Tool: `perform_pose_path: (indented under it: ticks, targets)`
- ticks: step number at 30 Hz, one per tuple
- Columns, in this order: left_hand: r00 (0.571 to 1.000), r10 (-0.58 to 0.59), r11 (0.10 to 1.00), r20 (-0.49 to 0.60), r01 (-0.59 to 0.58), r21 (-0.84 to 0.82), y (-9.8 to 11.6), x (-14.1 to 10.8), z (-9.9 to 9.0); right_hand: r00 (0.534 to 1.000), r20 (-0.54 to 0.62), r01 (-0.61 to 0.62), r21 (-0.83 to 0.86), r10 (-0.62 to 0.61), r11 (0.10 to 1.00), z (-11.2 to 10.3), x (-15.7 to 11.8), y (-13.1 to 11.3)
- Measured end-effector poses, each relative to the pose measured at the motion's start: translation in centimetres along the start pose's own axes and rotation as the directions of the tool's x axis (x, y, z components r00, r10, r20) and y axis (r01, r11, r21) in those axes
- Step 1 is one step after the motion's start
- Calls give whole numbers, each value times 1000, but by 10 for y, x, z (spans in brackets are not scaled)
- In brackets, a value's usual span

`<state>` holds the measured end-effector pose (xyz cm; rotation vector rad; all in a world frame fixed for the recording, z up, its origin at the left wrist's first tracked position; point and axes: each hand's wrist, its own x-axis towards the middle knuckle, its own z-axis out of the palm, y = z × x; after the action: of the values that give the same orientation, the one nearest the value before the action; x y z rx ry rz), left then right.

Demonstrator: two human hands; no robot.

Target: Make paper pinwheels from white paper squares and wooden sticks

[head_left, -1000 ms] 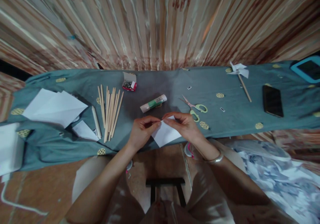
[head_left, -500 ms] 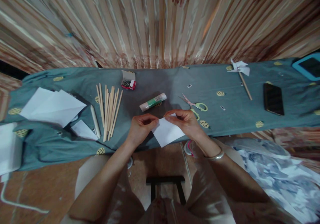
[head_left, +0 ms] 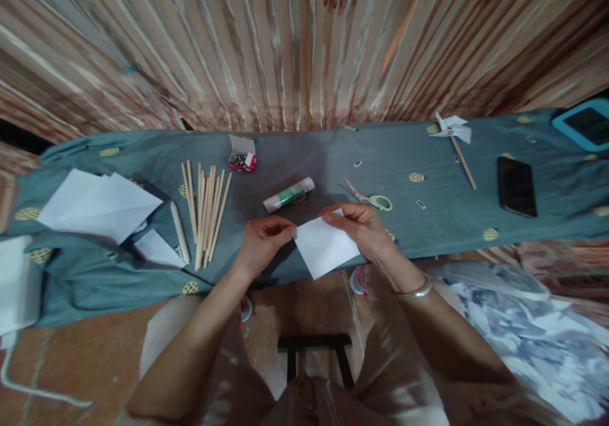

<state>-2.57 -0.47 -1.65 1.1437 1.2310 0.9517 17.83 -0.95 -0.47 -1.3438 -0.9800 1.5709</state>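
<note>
A white sheet of paper (head_left: 326,246) is held up between my two hands at the front edge of the table. My left hand (head_left: 263,242) pinches its upper left corner between thumb and fingers. Along the upper right edge, my right hand (head_left: 359,226) grips the paper with the thumb on top. Just beyond the paper lies a glue stick (head_left: 288,194) with a green label. Scissors (head_left: 364,196) with light green handles lie past my right hand, one handle mostly covered by it.
Several wooden sticks (head_left: 207,213), a white pen-like stick (head_left: 180,231) and white paper sheets (head_left: 102,204) lie left. Behind stands a small open box of metal pins (head_left: 242,160). At right are a paper pinwheel (head_left: 454,129), a phone (head_left: 517,186) and a blue-framed device (head_left: 585,126).
The hands have drawn slightly apart, and the paper has shifted a little to the right, showing more of its surface. My right hand now covers more of the scissors' near handle.
</note>
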Motion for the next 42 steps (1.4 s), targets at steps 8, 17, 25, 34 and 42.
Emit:
perform_pose_path:
  ticks: [8,17,25,34,42]
  targets:
    - [1000,-1,1000,-17,1,4,-2,1,-5,994,-113,-6,75,14,997,-12,8,0]
    - [997,-24,998,73,28,-60,-9,2,7,976,-148,149,-87,-160,985,-8,25,12]
    - [999,-50,984,1,49,-171,-12,6,3,737,149,535,-725,-660,434,-7,-7,10]
    - [998,-58,976,21,61,-209,-13,7,0,761,338,579,-738,-553,346,-10,-26,22]
    - [970,213,976,-117,-216,-11,-3,8,-5,865,-30,396,-576,-502,715,-22,-12,17]
